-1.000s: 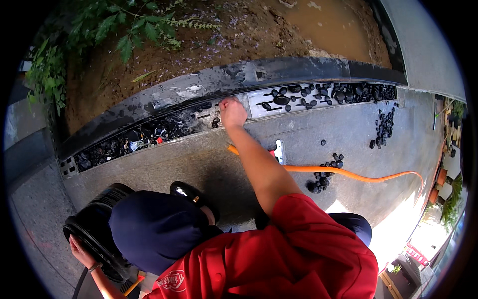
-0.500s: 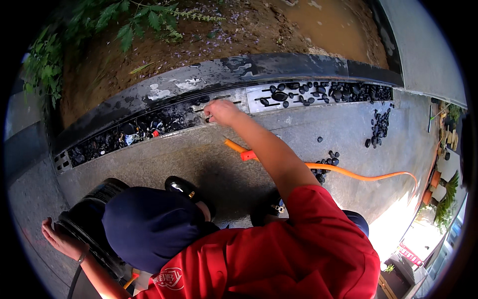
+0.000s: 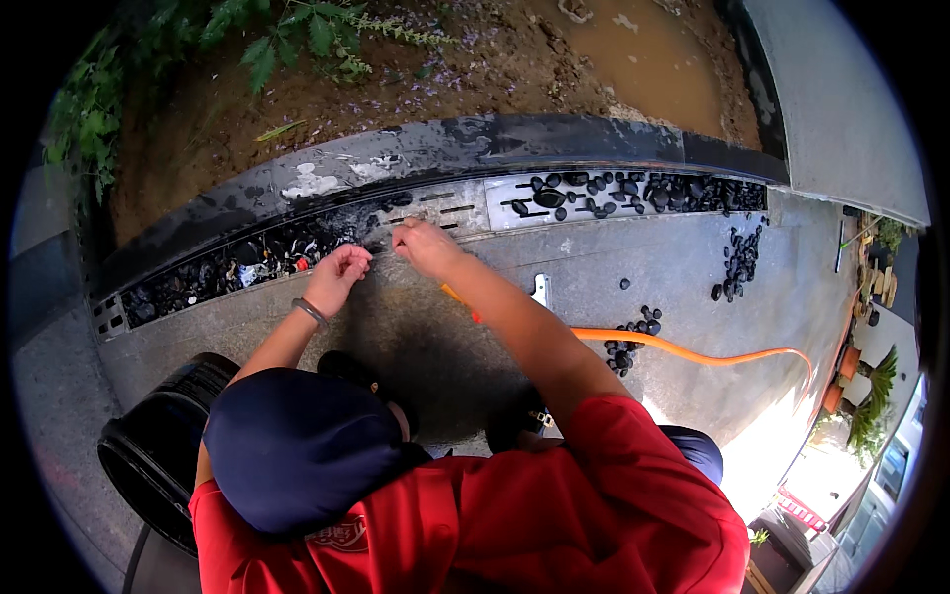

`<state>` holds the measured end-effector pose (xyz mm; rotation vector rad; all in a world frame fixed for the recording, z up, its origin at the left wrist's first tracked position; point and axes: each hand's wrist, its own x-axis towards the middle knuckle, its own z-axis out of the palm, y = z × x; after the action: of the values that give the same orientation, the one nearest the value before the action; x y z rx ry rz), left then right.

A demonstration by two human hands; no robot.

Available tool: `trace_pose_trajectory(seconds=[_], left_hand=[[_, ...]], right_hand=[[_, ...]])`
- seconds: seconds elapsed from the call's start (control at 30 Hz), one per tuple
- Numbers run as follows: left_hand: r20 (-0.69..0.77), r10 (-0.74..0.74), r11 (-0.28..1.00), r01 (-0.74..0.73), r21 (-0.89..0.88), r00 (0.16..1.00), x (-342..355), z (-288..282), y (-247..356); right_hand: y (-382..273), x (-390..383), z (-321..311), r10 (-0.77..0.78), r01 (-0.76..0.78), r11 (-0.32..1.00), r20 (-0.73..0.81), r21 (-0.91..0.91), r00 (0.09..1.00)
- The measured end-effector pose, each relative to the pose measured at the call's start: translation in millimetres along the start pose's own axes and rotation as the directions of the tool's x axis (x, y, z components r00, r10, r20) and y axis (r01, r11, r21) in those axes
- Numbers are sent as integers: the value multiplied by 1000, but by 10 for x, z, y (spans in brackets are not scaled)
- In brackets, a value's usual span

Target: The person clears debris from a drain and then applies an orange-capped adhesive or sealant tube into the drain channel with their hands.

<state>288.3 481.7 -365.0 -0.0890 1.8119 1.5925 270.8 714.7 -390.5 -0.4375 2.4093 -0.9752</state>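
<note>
My right hand (image 3: 426, 247) is at the drain channel, beside the slotted metal grate (image 3: 457, 206), fingers curled in a pinch; anything between them is too small to make out. Just left of it, my left hand (image 3: 337, 278) hovers by the channel's near edge with its fingers bent together; whatever it may hold is hidden. Wet black pebbles (image 3: 213, 272) mixed with debris fill the channel's left part, a small red piece (image 3: 302, 264) among them. Farther right, loose black pebbles (image 3: 683, 191) lie on a pale grate section (image 3: 507, 201).
A black bucket (image 3: 148, 445) lies tilted at my left. An orange hose (image 3: 683, 342) crosses the concrete at right, past small piles of pebbles (image 3: 737, 262). A flat silvery piece (image 3: 542, 290) shows beside my right forearm. Beyond the dark kerb (image 3: 584, 134) is muddy soil with plants (image 3: 307, 40).
My left hand has come from the bucket at lower left up to the channel, near my right hand. The bucket's opening shows now. My right hand stays by the grate.
</note>
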Motion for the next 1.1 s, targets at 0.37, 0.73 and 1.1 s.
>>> trace_pose_trajectory(seconds=[0.37,0.73,1.1], left_hand=[[-80,-10,994,19,104,997,43,104,-491],[-105,279,853,-195,484,955,308,100,65],[-264,266,860,-104,499,927,354,-116,-68]], right_hand=[[216,-69,-333,186,-251,963,-424,-101,886],[991,-821,-1141,119,-449,793,-619,-411,776],[164,76,-40,70,-126,978,-311,-166,948]])
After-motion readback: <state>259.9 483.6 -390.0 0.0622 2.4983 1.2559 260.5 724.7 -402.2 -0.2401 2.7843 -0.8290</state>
